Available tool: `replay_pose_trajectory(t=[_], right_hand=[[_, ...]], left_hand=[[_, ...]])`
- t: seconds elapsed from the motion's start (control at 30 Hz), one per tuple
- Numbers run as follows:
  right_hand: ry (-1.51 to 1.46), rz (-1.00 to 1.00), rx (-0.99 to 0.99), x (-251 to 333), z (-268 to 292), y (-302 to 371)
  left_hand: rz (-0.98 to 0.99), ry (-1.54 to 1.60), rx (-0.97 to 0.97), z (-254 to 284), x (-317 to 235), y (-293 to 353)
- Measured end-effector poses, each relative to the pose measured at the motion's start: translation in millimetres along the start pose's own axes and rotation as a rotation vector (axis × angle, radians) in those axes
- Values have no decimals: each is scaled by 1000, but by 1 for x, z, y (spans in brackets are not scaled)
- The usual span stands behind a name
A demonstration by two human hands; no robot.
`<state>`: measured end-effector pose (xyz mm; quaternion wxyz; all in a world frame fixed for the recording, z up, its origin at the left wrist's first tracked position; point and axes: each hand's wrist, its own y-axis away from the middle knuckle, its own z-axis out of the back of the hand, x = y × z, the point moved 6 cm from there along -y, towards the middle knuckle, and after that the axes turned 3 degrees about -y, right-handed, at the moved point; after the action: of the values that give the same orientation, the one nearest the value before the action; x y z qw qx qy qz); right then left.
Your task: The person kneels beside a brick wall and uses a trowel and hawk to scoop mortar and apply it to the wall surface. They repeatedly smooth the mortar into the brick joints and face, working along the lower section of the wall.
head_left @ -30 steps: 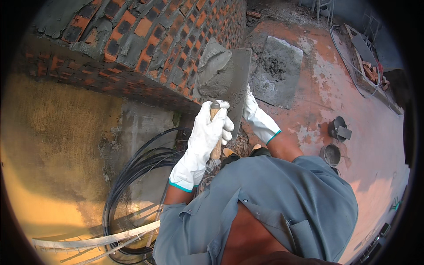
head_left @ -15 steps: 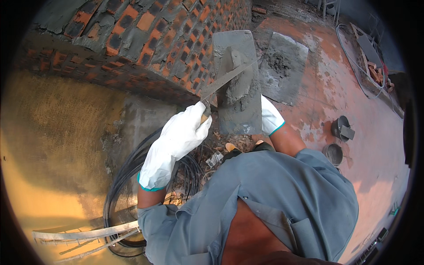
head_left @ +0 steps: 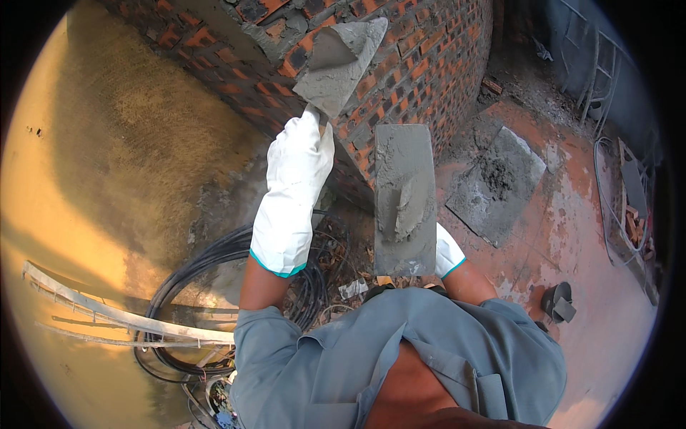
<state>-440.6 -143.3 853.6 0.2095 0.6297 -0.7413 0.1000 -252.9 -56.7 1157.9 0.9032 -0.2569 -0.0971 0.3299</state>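
Left hand (head_left: 304,146), in a white glove, is clenched around the handle of the trowel (head_left: 350,75). Trowel position: raised in front of the brick wall (head_left: 421,53), near its corner, blade loaded with mortar (head_left: 332,51); contact with the wall cannot be determined. Right hand (head_left: 448,252) is behind the rectangular board (head_left: 404,157), which conceals the fingers; grip cannot be determined. Board position: right of the trowel, with a ridge of mortar on its face.

Surroundings: coiled black cable (head_left: 207,259) lies below the left forearm, which covers part of it. Pale ladder-like frame (head_left: 121,313) extends at lower left. Mortar-covered sheet (head_left: 475,213) and dark bucket (head_left: 552,297) occupy the reddish floor (head_left: 572,236) at right.
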Motion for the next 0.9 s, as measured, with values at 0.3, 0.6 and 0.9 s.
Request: replay_pose_trajectory(t=[0.3,0.6,0.9], right_hand=[[-150,-65,-28,1,-7,-7],[-276,9,-90,26,-5,20],[-309,83,-161,45,4,30]], left_hand=[[394,782,434,21,57,-112],[217,891,320,55,57,-181],[104,636,248,104,25,-171]])
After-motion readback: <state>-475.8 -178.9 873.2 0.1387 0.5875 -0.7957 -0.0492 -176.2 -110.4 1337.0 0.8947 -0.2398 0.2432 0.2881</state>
